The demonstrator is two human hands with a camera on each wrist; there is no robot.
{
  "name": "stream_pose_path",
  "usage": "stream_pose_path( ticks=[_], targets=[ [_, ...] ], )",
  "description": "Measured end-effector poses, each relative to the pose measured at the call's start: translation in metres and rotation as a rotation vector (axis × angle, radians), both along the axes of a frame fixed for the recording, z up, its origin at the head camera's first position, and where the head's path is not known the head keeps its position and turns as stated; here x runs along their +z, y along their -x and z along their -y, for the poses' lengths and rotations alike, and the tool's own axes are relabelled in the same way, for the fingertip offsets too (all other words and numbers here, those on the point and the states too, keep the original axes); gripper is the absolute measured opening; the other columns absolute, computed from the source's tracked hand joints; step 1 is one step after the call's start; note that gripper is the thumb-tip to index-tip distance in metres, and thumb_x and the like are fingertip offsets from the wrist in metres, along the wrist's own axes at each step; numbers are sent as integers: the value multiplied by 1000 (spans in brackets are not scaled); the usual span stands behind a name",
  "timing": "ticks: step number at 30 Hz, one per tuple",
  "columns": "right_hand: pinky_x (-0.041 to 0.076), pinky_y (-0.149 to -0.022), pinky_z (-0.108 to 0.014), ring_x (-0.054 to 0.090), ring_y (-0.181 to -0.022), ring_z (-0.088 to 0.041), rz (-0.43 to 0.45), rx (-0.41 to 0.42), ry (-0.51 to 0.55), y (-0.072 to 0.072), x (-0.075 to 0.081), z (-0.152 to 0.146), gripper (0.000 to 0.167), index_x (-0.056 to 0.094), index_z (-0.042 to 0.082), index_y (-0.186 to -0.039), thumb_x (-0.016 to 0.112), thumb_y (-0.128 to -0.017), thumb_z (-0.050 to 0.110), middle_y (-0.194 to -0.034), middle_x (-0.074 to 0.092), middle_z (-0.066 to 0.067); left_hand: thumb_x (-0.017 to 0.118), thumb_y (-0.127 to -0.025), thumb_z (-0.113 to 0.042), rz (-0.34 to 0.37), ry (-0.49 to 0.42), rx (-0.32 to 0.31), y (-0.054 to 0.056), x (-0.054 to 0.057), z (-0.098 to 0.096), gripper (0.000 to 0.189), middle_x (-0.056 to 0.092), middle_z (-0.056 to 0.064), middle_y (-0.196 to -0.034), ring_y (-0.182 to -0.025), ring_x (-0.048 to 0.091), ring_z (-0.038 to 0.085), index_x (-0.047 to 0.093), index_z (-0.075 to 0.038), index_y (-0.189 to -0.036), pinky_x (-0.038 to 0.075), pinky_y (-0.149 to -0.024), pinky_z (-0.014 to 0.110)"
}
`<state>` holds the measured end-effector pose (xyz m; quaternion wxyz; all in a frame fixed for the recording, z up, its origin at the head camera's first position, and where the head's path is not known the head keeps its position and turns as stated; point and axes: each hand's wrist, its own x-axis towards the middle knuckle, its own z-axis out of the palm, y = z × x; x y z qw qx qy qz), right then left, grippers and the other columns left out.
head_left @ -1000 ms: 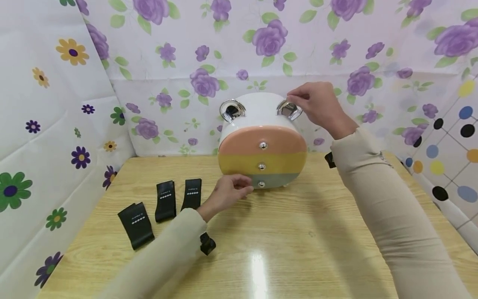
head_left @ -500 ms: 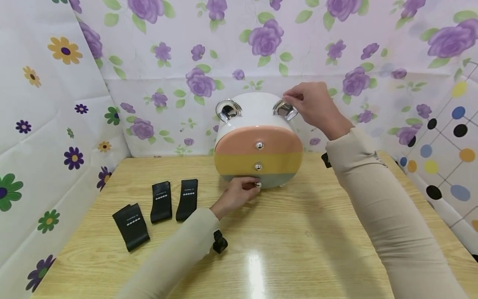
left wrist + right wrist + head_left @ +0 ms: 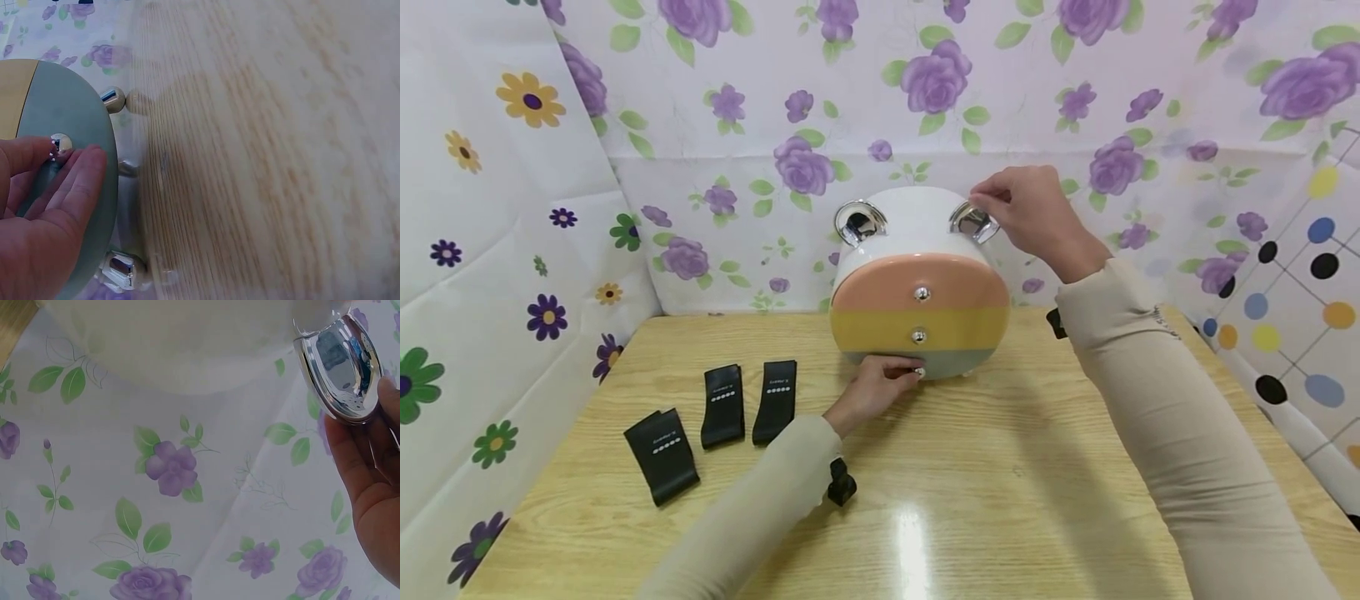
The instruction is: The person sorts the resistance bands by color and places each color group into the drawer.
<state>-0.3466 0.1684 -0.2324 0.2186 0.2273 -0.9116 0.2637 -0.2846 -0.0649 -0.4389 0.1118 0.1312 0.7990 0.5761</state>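
Observation:
A rounded white storage box [image 3: 917, 217] stands at the back of the table, its front striped with an orange drawer [image 3: 880, 283], a yellow drawer [image 3: 880, 329] and a grey-green drawer [image 3: 958, 362]. Each has a silver knob. My left hand [image 3: 872, 392] pinches the lowest knob [image 3: 61, 142] between thumb and fingers; the drawer front sits flush with the others. Up on the right, my right hand [image 3: 1033, 208] pinches the rim of a shiny silver ear [image 3: 340, 365] on the box. The matching left ear [image 3: 860, 222] is untouched.
Several folded black bands with white print lie left of the box: one black band [image 3: 664, 457] in front, another band [image 3: 724, 407], and a third band [image 3: 775, 402] close to my left sleeve. A floral cloth [image 3: 722, 108] hangs behind the wooden table [image 3: 1000, 517].
My left hand has moved right along the lowest drawer from beside its knob and now pinches it. My right hand stays on the ear. The head view has shifted slightly.

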Motion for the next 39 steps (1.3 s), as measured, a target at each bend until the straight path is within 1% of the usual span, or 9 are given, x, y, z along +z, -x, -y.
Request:
stream_pose_path(
  ticks=[5, 9, 13, 16, 18, 22, 30, 36, 39],
  targets=[
    [55, -83, -44, 70, -92, -31, 16, -5, -11, 0, 1, 1, 21, 76, -4, -109, 65, -99, 11, -104, 73, -20, 63, -100, -11, 17, 9, -4, -1, 1, 1, 26, 69, 12, -118, -109, 66, 31, 71, -4, -123, 55, -89, 44],
    [55, -83, -44, 70, -91, -31, 19, -5, -18, 0, 3, 0, 21, 76, -4, -109, 65, -99, 12, -105, 73, -20, 64, -99, -10, -21, 45, -9, -6, 2, 1, 24, 71, 10, -115, -104, 68, 25, 73, -5, -121, 57, -85, 39],
    [55, -83, -44, 71, -90, -32, 15, -7, -19, -1, 4, -1, 21, 76, -4, -108, 66, -98, 12, -103, 73, -20, 67, -97, -11, -68, 87, -9, -15, 2, 2, 22, 74, 7, -109, -97, 70, 17, 76, -7, -117, 57, -77, 28],
    [54, -83, -45, 70, -90, -33, 15, -10, -22, -2, 6, -1, 21, 76, -3, -108, 66, -98, 13, -102, 73, -20, 69, -96, -12, -90, 101, -13, -23, 1, 1, 21, 74, 5, -109, -96, 70, 12, 77, -10, -115, 55, -74, 23],
    [54, -83, -45, 70, -90, -33, 15, -9, -22, -2, 6, -1, 21, 76, -3, -108, 66, -98, 13, -101, 74, -20, 70, -95, -14, -113, 126, -14, -29, 0, 2, 20, 74, 2, -110, -96, 69, 10, 78, -13, -114, 55, -74, 22],
    [54, -83, -44, 70, -89, -32, 18, -8, -24, -1, 5, -1, 21, 76, -3, -107, 66, -98, 13, -100, 74, -19, 71, -95, -17, -129, 155, -8, -40, -2, 4, 20, 74, -2, -111, -97, 68, 8, 79, -17, -113, 54, -75, 22],
    [54, -84, -45, 70, -91, -32, 29, -16, -35, -1, 5, 0, 22, 76, -3, -109, 66, -98, 14, -102, 74, -20, 71, -95, -19, -95, 142, -23, -62, -2, 7, 18, 74, -2, -111, -99, 68, 10, 80, -18, -111, 55, -76, 24],
    [54, -82, -45, 70, -89, -32, 18, -13, -32, -2, 6, 0, 22, 76, -3, -108, 67, -98, 14, -100, 74, -20, 71, -95, -21, -85, 139, -22, -74, -4, 8, 17, 74, -2, -110, -95, 69, 8, 80, -19, -109, 54, -71, 22],
    [54, -82, -45, 70, -89, -32, 13, -12, -39, -2, 6, 0, 22, 76, -3, -108, 67, -98, 14, -100, 74, -20, 72, -94, -19, -68, 117, -22, -79, -5, 8, 17, 75, -1, -107, -92, 69, 8, 80, -17, -109, 54, -70, 21]
  ],
)
